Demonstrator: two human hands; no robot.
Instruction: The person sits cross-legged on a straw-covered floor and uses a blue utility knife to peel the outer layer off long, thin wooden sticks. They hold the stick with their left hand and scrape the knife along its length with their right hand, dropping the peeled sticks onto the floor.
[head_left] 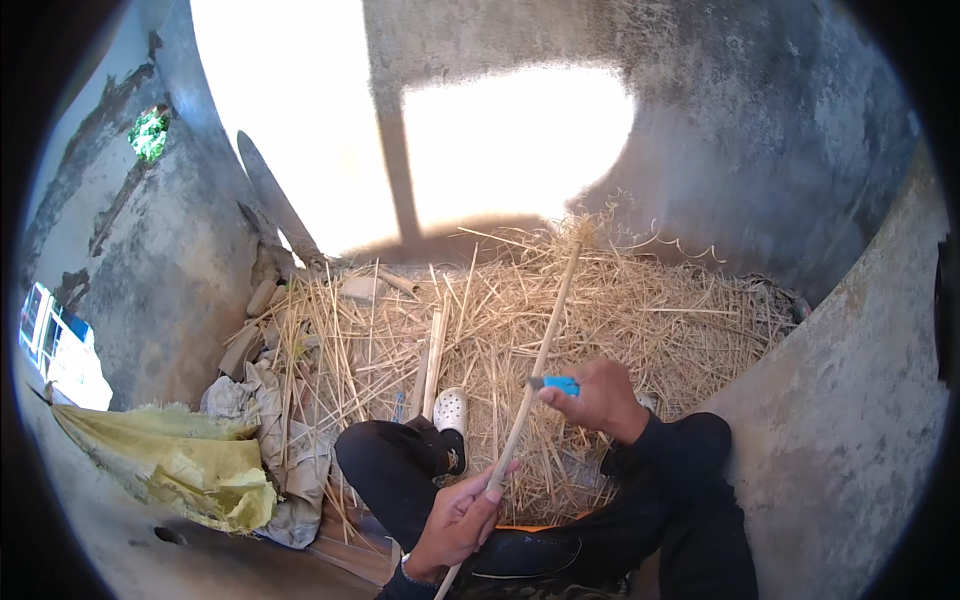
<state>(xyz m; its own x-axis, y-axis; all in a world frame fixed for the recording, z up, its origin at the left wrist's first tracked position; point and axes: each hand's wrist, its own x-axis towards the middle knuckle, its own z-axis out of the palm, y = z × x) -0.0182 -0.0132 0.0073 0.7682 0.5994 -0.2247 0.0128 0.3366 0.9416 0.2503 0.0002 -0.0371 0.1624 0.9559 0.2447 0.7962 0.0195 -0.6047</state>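
Tan shavings (690,312) lie ahead, left grip (463,517) closed round a stick (550,332), right grip (603,400) round a blue tool (562,384).

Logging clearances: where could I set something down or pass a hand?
A hand could probably pass right of the stick, between the left hand and right hand. For setting down, nothing underfoot looks bare: straw reaches the back wall, seemingly thinner between stick and shoe. Yellow cloth and grey cloth crowd the left.

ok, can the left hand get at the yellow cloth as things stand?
Probably not without letting go first: the left hand is closed around the pale stick. Otherwise nothing visible seems to block the way leftward to the yellow cloth, though one view can't confirm reach.
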